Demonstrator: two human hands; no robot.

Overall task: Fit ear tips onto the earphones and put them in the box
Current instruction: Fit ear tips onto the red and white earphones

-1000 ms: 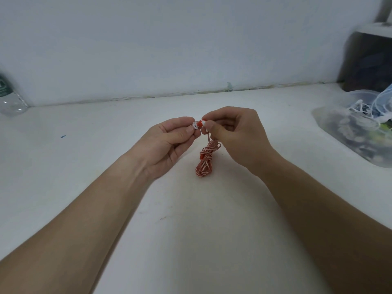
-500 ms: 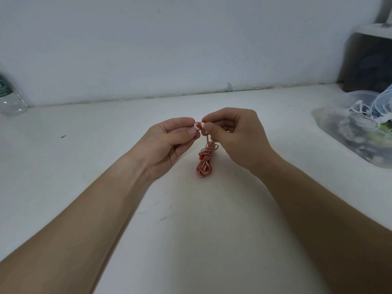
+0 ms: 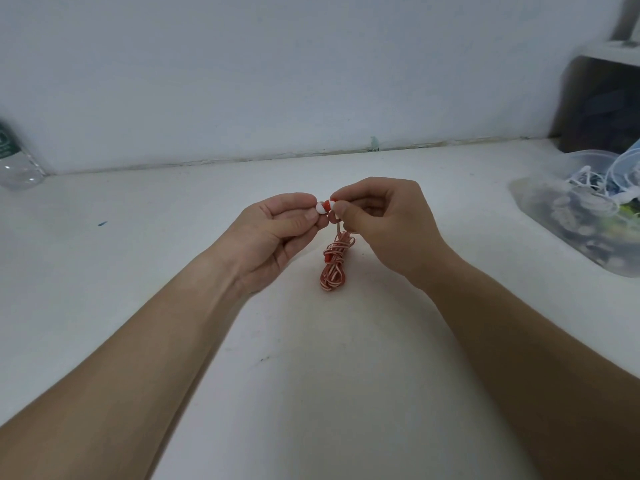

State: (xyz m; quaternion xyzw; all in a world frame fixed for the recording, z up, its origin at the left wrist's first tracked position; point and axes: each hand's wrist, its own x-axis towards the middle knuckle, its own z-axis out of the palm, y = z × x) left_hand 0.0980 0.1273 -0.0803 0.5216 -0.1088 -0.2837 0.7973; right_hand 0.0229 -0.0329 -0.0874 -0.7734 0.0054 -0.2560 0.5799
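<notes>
The two hands meet just above the cord, fingertips almost touching. The left hand point(image 3: 277, 233) has its fingers curled in, palm turned up, and pinches a small white ear tip point(image 3: 321, 206) between thumb and forefinger. The right hand point(image 3: 384, 226), fingers likewise curled, pinches the red earbud point(image 3: 331, 203) between thumb and forefinger. The tip sits right against the bud; whether it is fully seated I cannot tell from here. From the right hand's grip a thin strand drops to the cord point(image 3: 333, 265), a red-and-white bundle wound into a loose knot. It hangs between the two wrists with its lower end at the white table point(image 3: 311, 375); whether it rests there or only brushes it I cannot tell. Both bare forearms reach in from the near side of the cord. Well to the right of the cord stands the box point(image 3: 568, 237), a clear plastic tub holding a tangle of white cables and small bits, too blurred to sort out. Farther right of the cord and behind the box is a dark cabinet point(image 3: 602, 105). Far left of the cord, against the pale wall point(image 3: 277, 81), stands a clear bottle point(image 3: 15, 161) with a green label. Nearer on that side, a tiny blue mark point(image 3: 102, 223) shows on the tabletop.
</notes>
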